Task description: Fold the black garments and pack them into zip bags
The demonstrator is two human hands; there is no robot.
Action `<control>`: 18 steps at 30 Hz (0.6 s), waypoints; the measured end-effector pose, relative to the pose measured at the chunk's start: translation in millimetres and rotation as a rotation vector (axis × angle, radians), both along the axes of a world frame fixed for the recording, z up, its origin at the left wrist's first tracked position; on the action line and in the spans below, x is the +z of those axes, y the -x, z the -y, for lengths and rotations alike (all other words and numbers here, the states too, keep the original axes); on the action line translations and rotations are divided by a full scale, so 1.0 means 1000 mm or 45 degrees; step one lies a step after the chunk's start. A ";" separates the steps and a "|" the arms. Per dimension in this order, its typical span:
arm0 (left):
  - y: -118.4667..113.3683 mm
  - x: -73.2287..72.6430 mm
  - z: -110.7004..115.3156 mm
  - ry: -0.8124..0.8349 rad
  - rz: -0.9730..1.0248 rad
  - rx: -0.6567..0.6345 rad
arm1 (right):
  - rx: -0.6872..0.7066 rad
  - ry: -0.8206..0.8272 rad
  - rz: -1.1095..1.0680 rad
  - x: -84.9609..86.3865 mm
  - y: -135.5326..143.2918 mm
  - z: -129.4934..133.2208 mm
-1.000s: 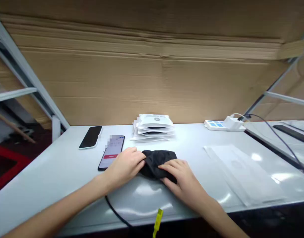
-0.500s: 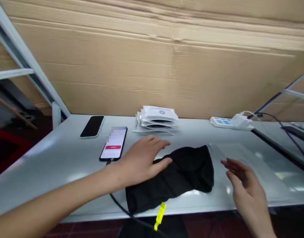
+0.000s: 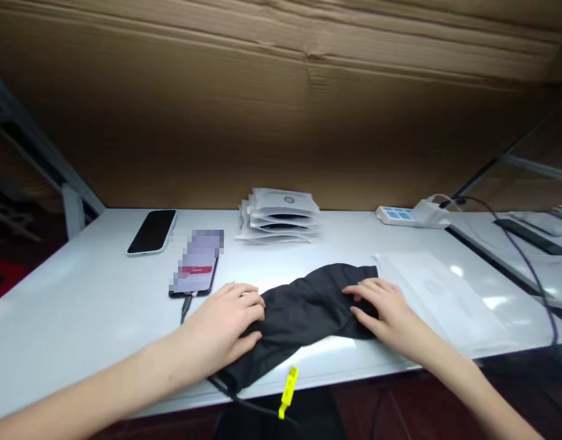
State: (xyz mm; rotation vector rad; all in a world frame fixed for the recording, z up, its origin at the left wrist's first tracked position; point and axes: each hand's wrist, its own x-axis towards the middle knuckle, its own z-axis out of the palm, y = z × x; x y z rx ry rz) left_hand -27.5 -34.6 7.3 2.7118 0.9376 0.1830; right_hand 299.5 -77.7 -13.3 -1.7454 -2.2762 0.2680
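Note:
A folded piece of black fabric (image 3: pixel 308 308) lies slantwise near the front edge of the table. On its left end rests my left hand (image 3: pixel 230 324), fingers slightly curled and thumb apart. My right hand (image 3: pixel 386 311) touches the right end, with a gap between thumb and fingers. Neither hand visibly grips the cloth. Just right of the fabric, a clear plastic bag (image 3: pixel 441 293) lies flat.
Several white packets (image 3: pixel 283 214) are stacked at the back. To the left are a lit phone (image 3: pixel 195 269) on a cable and a dark-screened phone (image 3: pixel 152 232). A power strip (image 3: pixel 395 216) with a white plug sits at back right; a yellow tag (image 3: pixel 288 391) hangs on a black cable.
My right hand has moved left from above the plastic bag onto the fabric's right end. My left hand has shifted left and down to its left end. The camera view has shifted and the cardboard looks darker.

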 end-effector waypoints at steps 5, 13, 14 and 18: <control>-0.015 0.010 -0.051 -0.204 -0.079 0.001 | -0.120 -0.052 0.004 0.003 0.000 -0.011; -0.015 0.020 -0.022 -0.290 0.148 -0.282 | -0.096 0.039 -0.338 0.021 0.015 -0.002; -0.013 0.018 -0.011 -0.208 0.123 -0.322 | -0.053 0.082 -0.393 0.023 0.019 0.002; -0.002 0.010 0.015 0.099 0.059 -0.314 | 0.135 0.271 -0.362 0.025 0.031 0.022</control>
